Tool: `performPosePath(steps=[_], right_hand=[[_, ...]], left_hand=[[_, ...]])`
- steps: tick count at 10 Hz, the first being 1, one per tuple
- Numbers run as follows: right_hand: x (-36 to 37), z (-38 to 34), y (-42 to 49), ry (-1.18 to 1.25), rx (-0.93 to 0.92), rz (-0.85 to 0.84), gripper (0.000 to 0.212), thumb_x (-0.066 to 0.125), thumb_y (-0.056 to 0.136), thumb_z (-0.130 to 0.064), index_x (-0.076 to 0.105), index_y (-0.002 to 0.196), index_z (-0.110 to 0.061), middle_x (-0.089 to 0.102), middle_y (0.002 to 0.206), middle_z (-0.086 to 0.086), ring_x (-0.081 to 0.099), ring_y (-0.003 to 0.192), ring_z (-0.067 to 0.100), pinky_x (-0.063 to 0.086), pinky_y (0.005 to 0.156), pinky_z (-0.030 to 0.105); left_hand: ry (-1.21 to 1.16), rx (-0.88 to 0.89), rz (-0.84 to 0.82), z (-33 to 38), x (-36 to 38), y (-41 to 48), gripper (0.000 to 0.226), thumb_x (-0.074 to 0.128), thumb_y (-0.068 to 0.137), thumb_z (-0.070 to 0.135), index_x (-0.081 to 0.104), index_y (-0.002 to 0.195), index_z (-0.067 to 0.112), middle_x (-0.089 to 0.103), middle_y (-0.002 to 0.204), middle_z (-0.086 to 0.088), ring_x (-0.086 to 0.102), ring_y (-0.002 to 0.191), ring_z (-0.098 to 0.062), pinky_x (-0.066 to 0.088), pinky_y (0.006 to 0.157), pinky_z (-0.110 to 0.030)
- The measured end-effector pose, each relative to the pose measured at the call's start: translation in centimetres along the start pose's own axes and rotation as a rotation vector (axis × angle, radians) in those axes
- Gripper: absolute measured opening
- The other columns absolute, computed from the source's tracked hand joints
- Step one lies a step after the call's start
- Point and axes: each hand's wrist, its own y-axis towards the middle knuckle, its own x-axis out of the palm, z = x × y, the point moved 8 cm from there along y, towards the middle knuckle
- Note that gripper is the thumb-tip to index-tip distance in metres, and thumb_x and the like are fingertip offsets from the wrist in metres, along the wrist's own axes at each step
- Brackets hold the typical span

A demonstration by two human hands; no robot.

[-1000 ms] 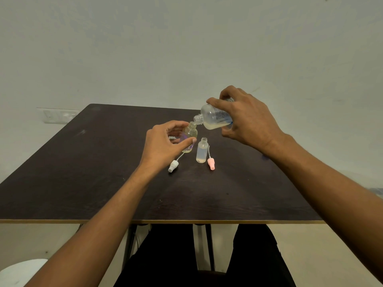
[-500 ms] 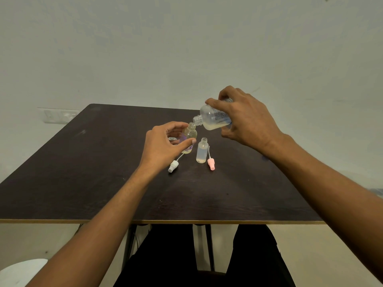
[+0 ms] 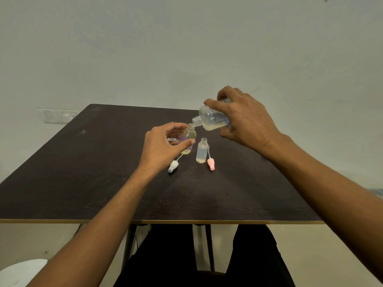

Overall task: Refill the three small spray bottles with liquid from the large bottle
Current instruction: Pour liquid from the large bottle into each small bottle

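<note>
My right hand point(image 3: 246, 123) grips the large clear bottle point(image 3: 211, 120), tipped on its side with its open mouth right over the neck of a small bottle. My left hand point(image 3: 163, 148) holds that small flower-printed bottle point(image 3: 189, 139) upright on the dark table point(image 3: 83, 172); pale yellowish liquid shows inside it. A second small clear bottle point(image 3: 201, 151) stands open just to the right, with a little liquid at its bottom. Beside them lie a white spray cap point(image 3: 173, 165) and a pink spray cap point(image 3: 211, 163) with their dip tubes. A third small bottle is not visible.
A small clear object point(image 3: 172, 139) lies on the table behind my left hand. A wall switch plate point(image 3: 59, 116) sits at the far left. The table's front edge point(image 3: 186, 222) runs above my dark-trousered legs. A white round object point(image 3: 20, 272) is at the bottom left.
The large bottle has stayed tipped over the small bottle's neck; both hands hold nearly the same pose.
</note>
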Motion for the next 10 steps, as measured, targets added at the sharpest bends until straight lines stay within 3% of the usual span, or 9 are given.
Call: performPosePath(steps=[10], right_hand=[[0.28,0.18,-0.10,-0.016,-0.010,-0.009,0.076,0.085,0.076,-0.023,0.055,0.146,-0.030,0.054,0.134,0.007,0.057,0.116,0.028,0.052,0.092,0.043]], left_hand=[[0.005,-0.001,0.001,-0.14,0.33,0.00,0.048,0.091,0.076,0.037,0.075,0.121,0.027,0.075,0.104,0.018,0.069,0.098,0.008,0.056,0.081,-0.010]])
